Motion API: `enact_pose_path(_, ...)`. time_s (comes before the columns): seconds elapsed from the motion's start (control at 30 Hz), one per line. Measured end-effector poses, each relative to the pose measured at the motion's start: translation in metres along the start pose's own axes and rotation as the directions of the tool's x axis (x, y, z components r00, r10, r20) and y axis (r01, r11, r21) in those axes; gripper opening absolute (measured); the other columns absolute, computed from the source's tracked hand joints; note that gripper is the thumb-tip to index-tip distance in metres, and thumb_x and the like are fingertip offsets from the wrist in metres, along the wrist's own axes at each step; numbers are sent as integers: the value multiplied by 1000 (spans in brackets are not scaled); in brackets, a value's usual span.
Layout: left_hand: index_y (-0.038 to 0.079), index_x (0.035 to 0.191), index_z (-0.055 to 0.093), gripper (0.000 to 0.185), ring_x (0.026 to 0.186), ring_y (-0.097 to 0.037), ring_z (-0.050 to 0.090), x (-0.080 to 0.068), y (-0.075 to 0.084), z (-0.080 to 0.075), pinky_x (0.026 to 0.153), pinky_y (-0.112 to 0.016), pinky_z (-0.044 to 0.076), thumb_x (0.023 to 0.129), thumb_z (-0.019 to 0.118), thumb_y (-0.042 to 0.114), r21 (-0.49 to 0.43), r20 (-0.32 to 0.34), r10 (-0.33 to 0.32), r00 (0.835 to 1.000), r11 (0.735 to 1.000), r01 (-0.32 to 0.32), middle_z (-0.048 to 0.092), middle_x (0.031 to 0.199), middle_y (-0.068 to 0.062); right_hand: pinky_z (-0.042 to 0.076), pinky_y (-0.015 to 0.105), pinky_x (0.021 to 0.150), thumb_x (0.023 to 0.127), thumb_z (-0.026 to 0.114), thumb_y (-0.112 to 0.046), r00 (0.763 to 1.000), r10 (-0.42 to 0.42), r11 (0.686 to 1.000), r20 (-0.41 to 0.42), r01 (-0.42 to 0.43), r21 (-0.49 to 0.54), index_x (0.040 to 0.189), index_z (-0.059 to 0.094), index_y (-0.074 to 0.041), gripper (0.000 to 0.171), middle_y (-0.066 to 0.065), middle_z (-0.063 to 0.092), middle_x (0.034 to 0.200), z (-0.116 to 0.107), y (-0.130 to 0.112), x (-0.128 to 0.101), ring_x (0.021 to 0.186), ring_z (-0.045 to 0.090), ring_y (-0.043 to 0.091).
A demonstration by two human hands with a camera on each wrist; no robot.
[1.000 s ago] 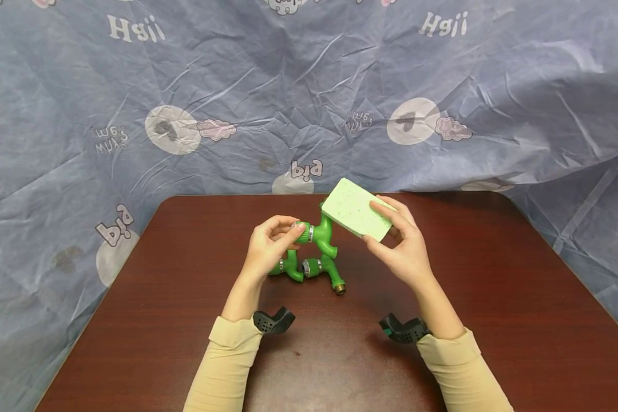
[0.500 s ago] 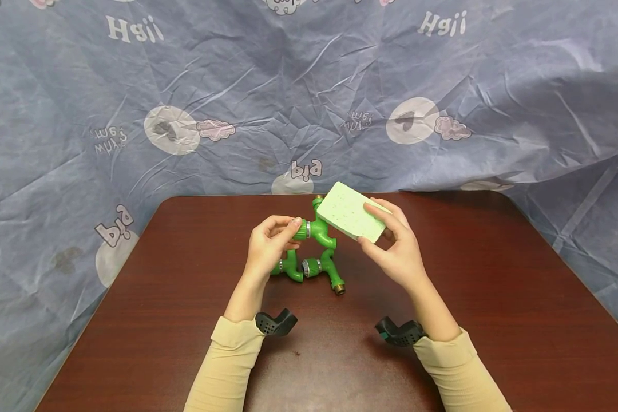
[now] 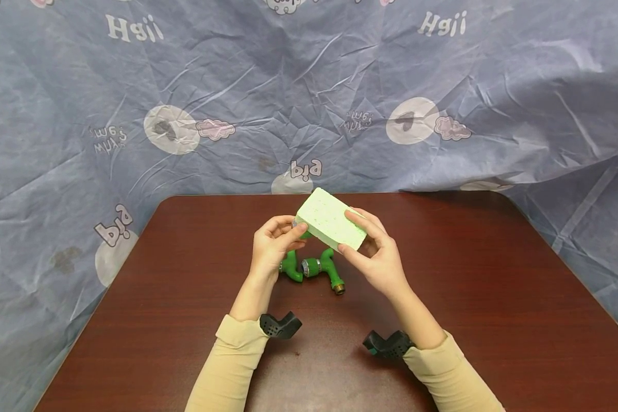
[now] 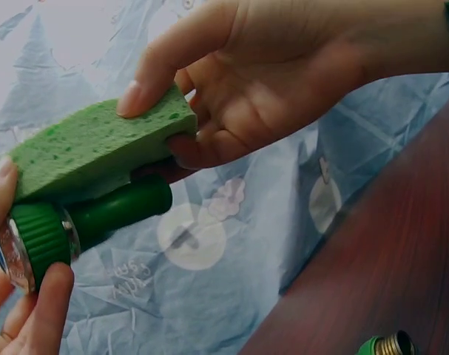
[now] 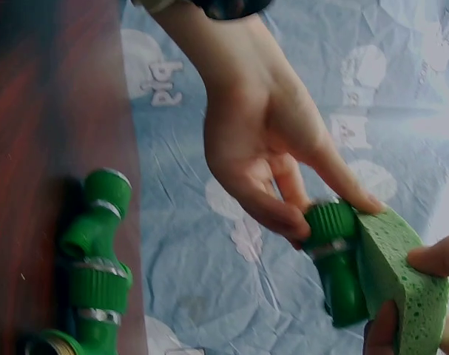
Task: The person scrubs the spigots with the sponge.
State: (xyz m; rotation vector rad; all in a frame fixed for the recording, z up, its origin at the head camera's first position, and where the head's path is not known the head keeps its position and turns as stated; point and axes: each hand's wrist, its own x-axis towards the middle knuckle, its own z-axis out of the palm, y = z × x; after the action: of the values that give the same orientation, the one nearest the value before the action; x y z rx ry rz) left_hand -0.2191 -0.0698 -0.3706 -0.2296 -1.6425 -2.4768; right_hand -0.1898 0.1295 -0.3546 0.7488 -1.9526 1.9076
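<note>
Dark reddish-brown wooden table [image 3: 468,297] with rounded far corners, standing against a crinkled blue printed cloth [image 3: 309,97], a green plastic hose fitting [image 3: 314,269] with silver rings and a brass threaded end lying on it near the middle, just under the raised hands

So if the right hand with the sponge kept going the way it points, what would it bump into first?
Probably the green hose fitting in the left hand. The right hand already presses the sponge against it, so nothing lies between them.

Perhaps a cloth-backed [image 3: 309,97] recording setup
</note>
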Motion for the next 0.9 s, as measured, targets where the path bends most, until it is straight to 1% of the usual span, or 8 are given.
enact_pose_path(0.23,10,88,63,29,68,-15,68,-1,-4,-2,62,-32,57,72,73,-11,-82,106,81,991,994,-73,65,79,-2,47,18,81,75,65,19,999,-41,997,-27,39,-68,129,51,8,57,20,38,138,12,-8,-3,111,50,18)
enact_pose_path(0.33,6,92,61,31,70,-19,68,6,-22,-7,63,-38,57,70,76,-11,-99,138,110,984,990,-96,65,82,-6,47,17,80,73,64,22,997,-73,992,-36,69,-108,127,50,13,56,27,37,136,15,-18,-2,111,49,18)
enact_pose_path(0.47,3,101,63,36,73,-26,69,31,-74,-27,62,-43,57,70,79,-7,-75,172,160,972,986,-149,67,87,-13,47,16,80,72,63,24,992,-93,984,-82,80,-156,124,49,17,54,33,36,134,14,-28,0,111,49,19)
enact_pose_path(0.57,4,104,65,37,72,-29,69,34,-81,-29,63,-43,57,71,78,-5,-39,171,161,972,987,-157,68,89,-15,46,15,80,72,62,24,985,-98,983,-144,73,-166,124,49,17,54,33,35,135,8,-28,2,112,49,19)
enact_pose_path(0.63,3,102,66,34,70,-27,69,26,-64,-21,62,-42,57,71,78,-5,-56,158,150,976,988,-142,68,88,-13,46,15,79,73,62,24,974,-97,985,-204,64,-163,125,49,16,54,31,36,135,3,-25,4,110,49,19)
enact_pose_path(0.73,6,95,66,29,66,-22,68,9,-26,-7,61,-37,57,71,77,-6,-86,114,120,986,990,-111,68,84,-9,46,15,77,74,62,21,952,-82,991,-294,47,-124,126,51,12,54,22,39,135,-7,-18,7,108,50,17)
enact_pose_path(0.77,9,93,66,29,66,-19,68,8,-22,-7,60,-35,57,71,76,-6,-95,103,112,988,990,-103,68,83,-6,47,15,77,74,62,21,947,-76,994,-313,46,-102,127,52,10,55,20,40,135,-9,-16,7,107,50,18)
enact_pose_path(0.9,12,85,65,31,63,-15,66,-1,3,1,59,-29,57,73,68,-16,-116,47,43,998,993,-37,67,79,-2,47,18,79,73,64,20,954,-107,994,-279,94,-60,127,53,7,57,15,41,135,-12,-8,7,111,50,22)
